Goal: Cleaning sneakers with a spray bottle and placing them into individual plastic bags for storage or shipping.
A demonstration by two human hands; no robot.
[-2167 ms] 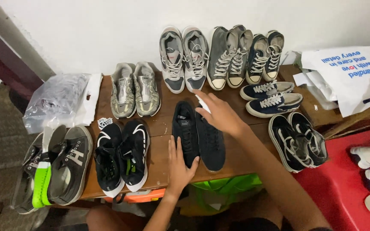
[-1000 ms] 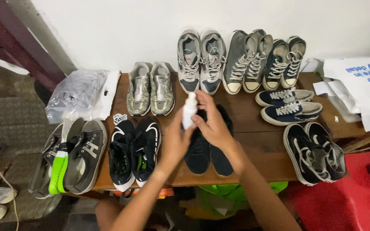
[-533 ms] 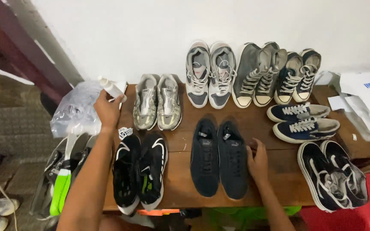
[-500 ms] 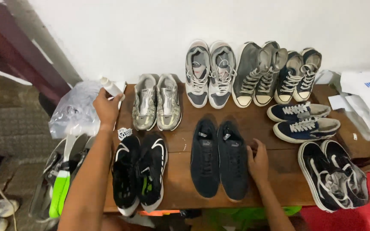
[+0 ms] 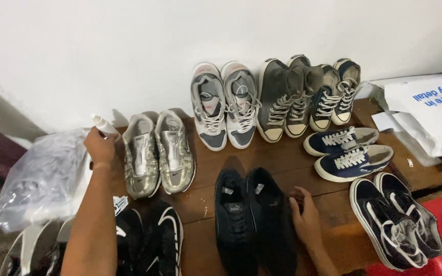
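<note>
My left hand (image 5: 100, 147) is stretched to the back left of the wooden table (image 5: 282, 163), closed around a small white bottle (image 5: 103, 124) by the wall, next to a clear plastic bag (image 5: 42, 179). My right hand (image 5: 307, 214) rests with fingers spread against the right side of a pair of dark navy shoes (image 5: 254, 220) in the middle front. A pair of silver sneakers (image 5: 158, 159) stands just right of my left hand.
Along the wall stand white-and-grey sneakers (image 5: 225, 105), grey high-tops (image 5: 285, 97) and navy high-tops (image 5: 336, 92). Navy lace-ups (image 5: 346, 153) and black low shoes (image 5: 397, 220) lie right. Black sneakers (image 5: 149, 245) sit front left. A white printed bag (image 5: 431, 112) lies far right.
The left hand carried the white bottle from above the dark shoes to the back left by the plastic bag. The right hand dropped beside the dark shoes. The view moved closer.
</note>
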